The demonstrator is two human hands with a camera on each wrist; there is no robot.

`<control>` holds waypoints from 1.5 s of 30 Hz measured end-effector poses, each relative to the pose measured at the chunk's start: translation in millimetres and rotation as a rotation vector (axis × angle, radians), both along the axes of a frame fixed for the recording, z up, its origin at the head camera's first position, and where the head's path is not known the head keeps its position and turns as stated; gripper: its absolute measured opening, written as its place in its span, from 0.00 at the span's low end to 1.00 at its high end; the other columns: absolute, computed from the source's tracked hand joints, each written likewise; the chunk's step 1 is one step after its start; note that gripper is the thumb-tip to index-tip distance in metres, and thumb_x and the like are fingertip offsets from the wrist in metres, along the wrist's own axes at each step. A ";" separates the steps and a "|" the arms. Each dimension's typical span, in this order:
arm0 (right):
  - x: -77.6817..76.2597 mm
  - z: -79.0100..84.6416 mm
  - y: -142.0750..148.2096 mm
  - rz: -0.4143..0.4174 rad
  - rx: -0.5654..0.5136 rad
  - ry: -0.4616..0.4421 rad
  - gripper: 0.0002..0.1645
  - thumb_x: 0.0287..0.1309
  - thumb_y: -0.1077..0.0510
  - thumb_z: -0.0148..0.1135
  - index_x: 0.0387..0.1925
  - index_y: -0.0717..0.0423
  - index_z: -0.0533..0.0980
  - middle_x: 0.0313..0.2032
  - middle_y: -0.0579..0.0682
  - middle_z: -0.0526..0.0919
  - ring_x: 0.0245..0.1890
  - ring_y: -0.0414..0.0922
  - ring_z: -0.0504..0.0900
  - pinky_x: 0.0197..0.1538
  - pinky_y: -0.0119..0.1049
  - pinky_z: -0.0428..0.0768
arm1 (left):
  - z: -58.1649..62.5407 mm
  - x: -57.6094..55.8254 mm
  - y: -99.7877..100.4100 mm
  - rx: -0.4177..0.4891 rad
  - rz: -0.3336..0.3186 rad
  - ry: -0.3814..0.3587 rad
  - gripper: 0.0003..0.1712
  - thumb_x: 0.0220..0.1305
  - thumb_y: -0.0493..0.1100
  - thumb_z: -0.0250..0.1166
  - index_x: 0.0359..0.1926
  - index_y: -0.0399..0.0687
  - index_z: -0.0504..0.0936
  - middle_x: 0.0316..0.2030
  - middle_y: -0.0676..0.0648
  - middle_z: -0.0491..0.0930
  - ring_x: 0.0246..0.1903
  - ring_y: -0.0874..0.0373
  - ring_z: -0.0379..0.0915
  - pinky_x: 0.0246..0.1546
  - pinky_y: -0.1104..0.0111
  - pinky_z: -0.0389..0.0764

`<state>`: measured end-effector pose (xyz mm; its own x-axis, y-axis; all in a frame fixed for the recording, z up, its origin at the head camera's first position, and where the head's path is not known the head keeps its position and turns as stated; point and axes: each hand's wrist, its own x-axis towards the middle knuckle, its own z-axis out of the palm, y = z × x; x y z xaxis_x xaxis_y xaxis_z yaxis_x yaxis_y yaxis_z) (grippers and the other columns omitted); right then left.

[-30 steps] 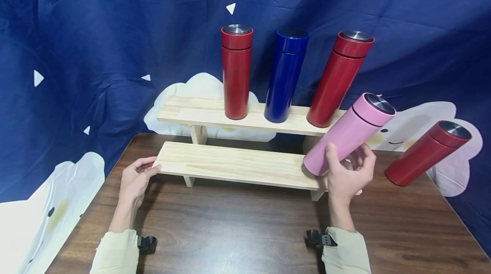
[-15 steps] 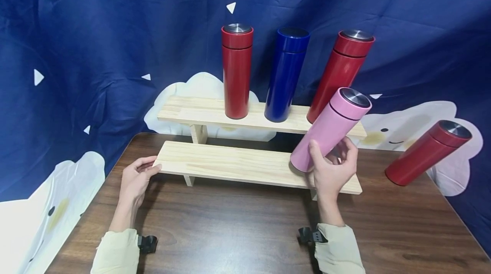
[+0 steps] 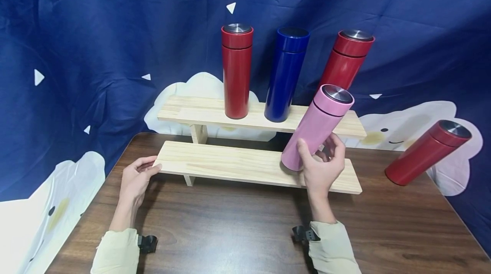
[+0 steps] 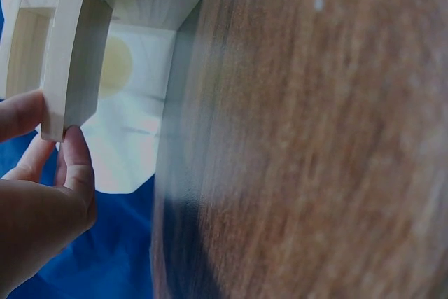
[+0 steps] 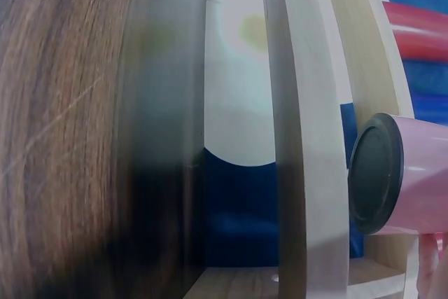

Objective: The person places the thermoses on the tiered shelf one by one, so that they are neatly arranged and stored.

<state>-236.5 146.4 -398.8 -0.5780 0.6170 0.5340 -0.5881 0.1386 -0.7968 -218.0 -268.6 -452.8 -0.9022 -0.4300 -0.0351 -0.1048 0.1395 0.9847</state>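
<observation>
A pink thermos bottle point(image 3: 312, 127) leans to the right in my right hand point(image 3: 323, 169), which grips its lower part. In the right wrist view, its dark base point(image 5: 374, 173) hangs just off the lower board, apart from it. My left hand point(image 3: 134, 180) pinches the left end of a two-tier wooden display rack's lower board point(image 3: 226, 164). The left wrist view shows thumb and fingertips point(image 4: 77, 148) on opposite faces of that board. On the upper board point(image 3: 192, 110) stand a red bottle point(image 3: 237, 73), a blue bottle point(image 3: 285, 78) and another red bottle point(image 3: 343, 67), partly hidden behind the pink one.
Another red bottle point(image 3: 426, 154) stands on the brown wooden table point(image 3: 230, 231), right of the rack. Behind everything hangs a blue curtain point(image 3: 134, 31) with white clouds and triangles. A black strap mount point(image 3: 147, 244) sits at each wrist.
My right hand has carried the pink bottle leftward over the lower board, and it now covers part of the right-hand red bottle. The left hand has stayed on the board's end.
</observation>
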 end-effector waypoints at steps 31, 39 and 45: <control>-3.9 -8.9 -28.5 0.110 0.039 -0.003 0.41 0.39 0.68 0.81 0.58 0.65 0.75 0.49 0.57 0.83 0.45 0.48 0.81 0.44 0.32 0.81 | 1.3 0.3 -0.5 -0.003 -0.006 -0.011 0.24 0.62 0.31 0.70 0.59 0.30 0.79 0.39 0.54 0.81 0.40 0.66 0.74 0.40 0.80 0.76; 5.2 3.4 -42.5 0.106 0.074 -0.006 0.38 0.41 0.70 0.78 0.57 0.71 0.74 0.48 0.62 0.83 0.45 0.45 0.81 0.44 0.30 0.80 | -0.8 -0.8 0.0 0.015 0.009 -0.001 0.23 0.60 0.30 0.70 0.57 0.29 0.80 0.37 0.55 0.81 0.38 0.66 0.75 0.39 0.80 0.77; 15.2 17.9 -55.1 0.104 0.096 0.016 0.34 0.41 0.72 0.77 0.54 0.74 0.74 0.45 0.63 0.82 0.45 0.45 0.81 0.43 0.30 0.81 | 1.0 0.3 -1.2 -0.002 -0.013 -0.013 0.24 0.62 0.31 0.70 0.59 0.29 0.78 0.39 0.54 0.81 0.39 0.67 0.75 0.40 0.80 0.77</control>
